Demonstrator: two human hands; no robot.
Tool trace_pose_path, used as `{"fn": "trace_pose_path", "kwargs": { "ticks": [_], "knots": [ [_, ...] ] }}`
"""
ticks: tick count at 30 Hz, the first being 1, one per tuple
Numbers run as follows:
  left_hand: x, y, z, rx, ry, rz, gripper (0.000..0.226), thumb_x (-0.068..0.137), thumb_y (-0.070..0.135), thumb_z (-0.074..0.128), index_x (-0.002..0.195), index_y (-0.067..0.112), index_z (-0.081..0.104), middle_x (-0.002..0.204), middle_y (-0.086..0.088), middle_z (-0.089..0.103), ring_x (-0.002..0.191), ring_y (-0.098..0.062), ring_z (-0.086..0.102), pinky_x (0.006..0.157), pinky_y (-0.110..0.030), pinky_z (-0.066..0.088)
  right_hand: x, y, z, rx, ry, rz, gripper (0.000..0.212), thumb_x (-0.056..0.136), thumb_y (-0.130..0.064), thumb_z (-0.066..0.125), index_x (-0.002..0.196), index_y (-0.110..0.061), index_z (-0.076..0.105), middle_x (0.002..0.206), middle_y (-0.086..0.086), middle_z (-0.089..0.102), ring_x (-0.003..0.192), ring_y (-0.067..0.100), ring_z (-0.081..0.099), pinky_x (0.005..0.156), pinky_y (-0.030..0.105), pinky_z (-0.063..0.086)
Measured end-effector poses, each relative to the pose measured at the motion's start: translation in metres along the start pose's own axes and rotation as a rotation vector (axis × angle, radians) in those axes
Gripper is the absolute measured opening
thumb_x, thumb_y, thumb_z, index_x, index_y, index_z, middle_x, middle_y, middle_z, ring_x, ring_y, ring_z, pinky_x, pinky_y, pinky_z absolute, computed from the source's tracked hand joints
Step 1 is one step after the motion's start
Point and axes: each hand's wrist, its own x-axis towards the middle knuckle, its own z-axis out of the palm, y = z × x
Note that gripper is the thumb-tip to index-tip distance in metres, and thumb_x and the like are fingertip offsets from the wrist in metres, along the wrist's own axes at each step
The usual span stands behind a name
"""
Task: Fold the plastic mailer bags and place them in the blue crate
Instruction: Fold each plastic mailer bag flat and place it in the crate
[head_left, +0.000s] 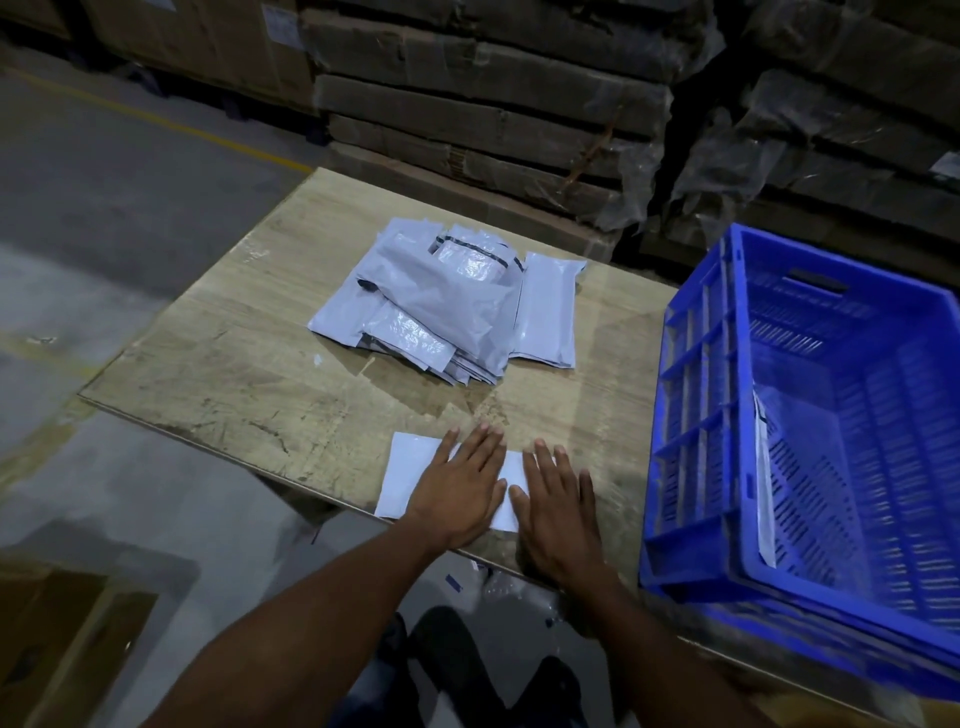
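Left hand (457, 488) and right hand (558, 512) press flat, fingers released, on a folded mailer bag (410, 475); blue crate (810, 415) is right of the fingers.

No lettering comes through anywhere. White labels (280, 23) sit on the stacked cardboard cartons (467, 93) at the back, but their print is far too small and blurred to read; the same goes for every other surface.
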Motion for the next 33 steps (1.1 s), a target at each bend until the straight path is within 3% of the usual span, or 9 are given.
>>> {"fn": "trace_pose_path", "kwargs": {
  "ticks": [3, 8, 12, 15, 18, 20, 25, 29, 33],
  "knots": [
    [-0.001, -0.002, 0.008, 0.001, 0.053, -0.001, 0.064, 0.107, 0.043, 0.02, 0.156, 0.009, 0.044, 0.164, -0.008, 0.038, 0.156, -0.024, 0.026, 0.125, -0.051, 0.018, -0.001, 0.001, 0.007, 0.006, 0.073, 0.016, 0.066, 0.104, -0.055, 0.002, 0.159, -0.025, 0.023, 0.168, -0.003, 0.013, 0.155, 0.021, 0.01, 0.121, 0.051, 0.016],
    [-0.001, -0.001, 0.011, -0.024, 0.087, 0.007, 0.062, 0.106, 0.042, 0.027, 0.154, 0.008, 0.046, 0.162, -0.009, 0.041, 0.153, -0.026, 0.032, 0.122, -0.052, 0.031, -0.001, 0.0, 0.012, 0.012, 0.134, 0.018, 0.059, 0.106, -0.051, 0.019, 0.158, -0.025, 0.027, 0.168, -0.002, 0.015, 0.155, 0.021, 0.012, 0.121, 0.053, 0.021],
    [0.001, -0.001, 0.013, -0.016, 0.111, 0.012, 0.062, 0.105, 0.042, 0.028, 0.155, 0.009, 0.044, 0.163, -0.009, 0.04, 0.154, -0.025, 0.03, 0.123, -0.051, 0.03, -0.001, 0.001, 0.013, 0.023, 0.089, 0.011, 0.061, 0.105, -0.05, 0.015, 0.16, -0.024, 0.019, 0.17, 0.0, 0.007, 0.156, 0.022, 0.006, 0.121, 0.057, 0.019],
    [0.0, 0.0, 0.013, -0.013, 0.099, -0.001, 0.062, 0.105, 0.042, 0.027, 0.156, 0.009, 0.043, 0.165, -0.008, 0.037, 0.155, -0.025, 0.028, 0.123, -0.051, 0.029, -0.001, 0.002, 0.011, 0.001, 0.067, 0.015, 0.061, 0.105, -0.054, 0.006, 0.161, -0.029, 0.004, 0.17, 0.0, 0.003, 0.156, 0.026, 0.003, 0.119, 0.064, 0.013],
    [-0.001, -0.001, 0.011, -0.015, 0.097, 0.0, 0.064, 0.106, 0.042, 0.026, 0.16, 0.008, 0.033, 0.167, -0.009, 0.032, 0.157, -0.024, 0.022, 0.124, -0.049, 0.024, -0.004, 0.002, 0.009, -0.054, 0.012, -0.007, 0.058, 0.104, -0.056, 0.003, 0.159, -0.038, 0.007, 0.17, -0.002, 0.0, 0.156, 0.03, 0.002, 0.116, 0.07, 0.011],
    [-0.005, -0.002, 0.01, -0.046, 0.11, -0.008, 0.068, 0.106, 0.044, 0.029, 0.161, 0.005, 0.029, 0.167, -0.011, 0.032, 0.157, -0.024, 0.022, 0.124, -0.046, 0.02, -0.006, 0.005, 0.007, -0.054, -0.023, -0.027, 0.057, 0.104, -0.057, 0.006, 0.158, -0.041, 0.006, 0.169, -0.005, -0.009, 0.156, 0.027, -0.005, 0.116, 0.07, 0.007],
    [-0.029, -0.015, 0.011, -0.059, 0.112, -0.113, 0.066, 0.103, 0.052, 0.034, 0.149, 0.007, 0.051, 0.161, -0.015, 0.041, 0.152, -0.032, 0.034, 0.121, -0.048, 0.021, -0.004, 0.005, 0.002, -0.046, -0.058, -0.015, 0.058, 0.103, -0.059, 0.008, 0.158, -0.042, 0.0, 0.165, -0.011, -0.023, 0.153, 0.022, -0.019, 0.117, 0.067, -0.005],
    [-0.045, -0.026, 0.015, -0.049, 0.099, -0.16, 0.071, 0.104, 0.054, 0.029, 0.159, 0.01, 0.036, 0.169, -0.013, 0.027, 0.157, -0.03, 0.021, 0.124, -0.05, 0.019, -0.006, 0.003, -0.001, -0.02, -0.062, -0.01, 0.058, 0.103, -0.058, 0.009, 0.158, -0.042, -0.002, 0.165, -0.011, -0.023, 0.152, 0.021, -0.022, 0.117, 0.066, -0.007],
    [-0.045, -0.027, 0.013, -0.08, 0.089, -0.181, 0.071, 0.103, 0.053, 0.032, 0.158, 0.008, 0.038, 0.168, -0.012, 0.03, 0.156, -0.029, 0.024, 0.124, -0.048, 0.018, -0.006, 0.001, -0.002, -0.008, -0.071, -0.008, 0.058, 0.103, -0.058, 0.009, 0.158, -0.043, -0.002, 0.165, -0.012, -0.023, 0.152, 0.02, -0.022, 0.117, 0.066, -0.008]
  ]
}}
